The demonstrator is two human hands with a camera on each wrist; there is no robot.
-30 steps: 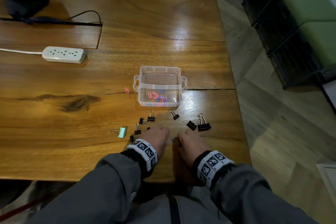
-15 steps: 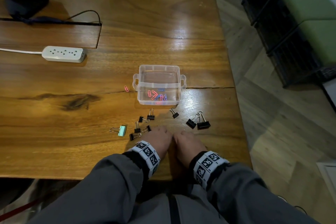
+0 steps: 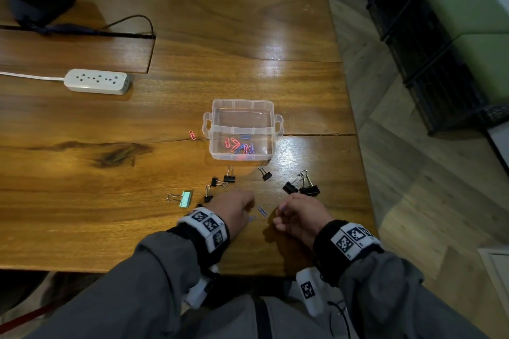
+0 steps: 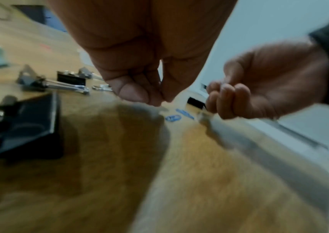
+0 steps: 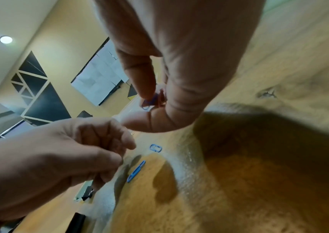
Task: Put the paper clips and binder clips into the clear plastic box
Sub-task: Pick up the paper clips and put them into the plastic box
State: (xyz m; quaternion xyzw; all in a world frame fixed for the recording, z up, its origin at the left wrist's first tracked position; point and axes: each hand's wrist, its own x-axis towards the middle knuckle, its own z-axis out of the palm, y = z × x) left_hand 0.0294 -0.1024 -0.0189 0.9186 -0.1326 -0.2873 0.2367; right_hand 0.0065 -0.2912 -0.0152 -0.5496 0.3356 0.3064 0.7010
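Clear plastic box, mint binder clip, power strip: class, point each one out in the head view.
clear plastic box (image 3: 242, 129): head view, on its near rim.
mint binder clip (image 3: 186, 198): head view, on its coloured body.
power strip (image 3: 97, 81): head view, on its socket face.

A wooden table (image 3: 192, 36) carries a clear plastic box (image 3: 242, 115) near its right edge, with a pink paper clip (image 3: 192, 135) just left of it. Black binder clips (image 3: 229, 175) and one mint binder clip (image 3: 184, 198) lie scattered nearer the front, beside two blue paper clips (image 3: 262, 211). A white power strip (image 3: 97, 81) sits far left, with a black monitor base (image 3: 38, 3) behind it.
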